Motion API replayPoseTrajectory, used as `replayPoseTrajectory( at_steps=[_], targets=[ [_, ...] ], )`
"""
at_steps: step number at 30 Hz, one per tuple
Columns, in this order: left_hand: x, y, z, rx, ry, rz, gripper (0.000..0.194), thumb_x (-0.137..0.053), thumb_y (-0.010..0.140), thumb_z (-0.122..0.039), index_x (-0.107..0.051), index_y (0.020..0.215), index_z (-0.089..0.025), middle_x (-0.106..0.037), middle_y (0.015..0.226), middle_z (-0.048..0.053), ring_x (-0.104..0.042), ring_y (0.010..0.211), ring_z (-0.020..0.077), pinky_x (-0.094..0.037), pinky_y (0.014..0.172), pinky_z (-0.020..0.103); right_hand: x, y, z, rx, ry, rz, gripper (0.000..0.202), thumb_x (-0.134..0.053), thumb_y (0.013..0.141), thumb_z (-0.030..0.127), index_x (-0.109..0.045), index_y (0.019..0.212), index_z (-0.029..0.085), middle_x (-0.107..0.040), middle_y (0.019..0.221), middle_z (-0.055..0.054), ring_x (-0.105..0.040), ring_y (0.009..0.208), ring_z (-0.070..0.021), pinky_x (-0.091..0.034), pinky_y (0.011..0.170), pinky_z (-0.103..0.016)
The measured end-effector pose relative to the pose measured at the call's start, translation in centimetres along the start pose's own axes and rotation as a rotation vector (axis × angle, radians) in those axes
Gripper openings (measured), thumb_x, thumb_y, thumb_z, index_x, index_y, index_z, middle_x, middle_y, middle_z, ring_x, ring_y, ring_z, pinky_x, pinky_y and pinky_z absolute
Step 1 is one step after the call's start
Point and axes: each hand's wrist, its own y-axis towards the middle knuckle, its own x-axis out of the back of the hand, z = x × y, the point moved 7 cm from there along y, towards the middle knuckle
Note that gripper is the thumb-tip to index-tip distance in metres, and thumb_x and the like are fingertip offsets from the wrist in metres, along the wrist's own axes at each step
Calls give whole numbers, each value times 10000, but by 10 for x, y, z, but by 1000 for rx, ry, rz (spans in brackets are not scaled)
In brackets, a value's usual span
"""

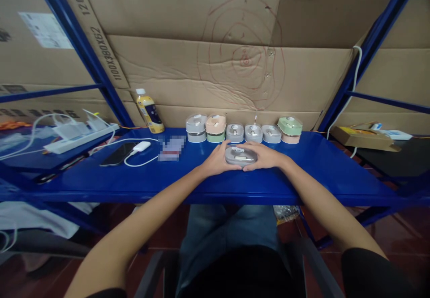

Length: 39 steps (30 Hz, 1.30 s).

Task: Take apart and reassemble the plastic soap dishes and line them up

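Between my two hands is a grey oval case with a clear lid, a pale clasp on its near side and a round sticker on top. My left hand wraps its left end, and my right hand wraps its right end. Just behind my hands stands a row of similar cases: a stacked grey pair, a peach-over-green stack, single grey cases and a green-over-peach stack. Whether the held case touches the tabletop, I cannot tell.
The blue table has a raised front edge. On its left lie a dark phone, a white charger with a cable and a blurred packet. A yellow bottle stands at the back. Cardboard walls the rear between blue posts.
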Motion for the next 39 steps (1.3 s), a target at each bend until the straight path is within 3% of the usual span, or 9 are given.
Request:
replayPoseTrajectory(
  at_steps=[3,6,10,13,15,19,24,33,39],
  targets=[
    [3,1,0,-6,-7,11,1134,-973,609,-620,-425,1513,-209,-650,1424,204,-620,1345,438,-493,1121,620,1,-2,-2,-77,-34,30,1031,-917,716,577,-499,1618,301,-715,1298,-115,-689,1149,-352,-548,1035,-560],
    [9,2,-2,-39,-37,-44,1078,-950,669,-572,-392,1516,-204,-661,1405,199,-658,1295,387,-529,1091,567,14,-5,0,-116,-55,-40,950,-911,716,540,-574,1567,286,-748,1240,-108,-707,1120,-361,-554,1013,-543],
    [27,1,-6,-56,-3,-268,813,-828,827,-509,-407,1450,-201,-675,1351,172,-691,1204,311,-560,1043,499,61,-15,-13,-211,-151,-296,827,-843,776,525,-607,1533,290,-711,1401,-106,-671,1244,-382,-506,1098,-535],
    [33,1,-8,-52,32,-333,632,-757,882,-458,-444,1370,-206,-693,1270,143,-706,1123,279,-576,992,469,104,-24,-44,-481,-323,-551,820,-808,807,553,-594,1533,238,-702,1366,-181,-651,1235,-431,-502,1065,-578],
    [32,1,-9,-49,46,-329,587,-737,887,-453,-455,1335,-200,-698,1237,139,-706,1079,270,-585,958,460,119,-24,-66,-657,-431,-625,814,-807,807,546,-603,1507,183,-690,1317,-246,-640,1220,-468,-506,1022,-600],
    [31,2,-9,-62,57,-326,563,-715,881,-441,-460,1315,-190,-696,1220,139,-697,1063,266,-590,929,452,115,-7,-100,-836,-573,-591,738,-812,790,543,-654,1360,102,-641,1328,-324,-582,1276,-527,-466,1030,-650],
    [30,3,-8,-65,59,-310,568,-721,879,-437,-462,1322,-194,-692,1220,134,-692,1056,265,-584,954,470,98,4,-119,-901,-557,-617,763,-841,754,528,-633,1334,77,-590,1381,-362,-531,1324,-562,-441,1027,-688],
    [24,2,-6,-57,94,-257,577,-707,902,-459,-462,1361,-208,-648,1306,152,-680,1113,290,-586,976,491,99,6,-109,-769,-813,-558,568,-744,824,493,-706,1186,58,-605,1355,-332,-526,1290,-501,-424,1040,-659],
    [41,18,2,-90,376,-301,603,-717,872,-347,-502,1407,-170,-548,1459,221,-518,1405,424,-435,1186,612,99,-2,-94,-680,-745,-591,609,-663,900,560,-665,1255,65,-527,1481,-324,-424,1399,-494,-327,1138,-687]
  ],
)
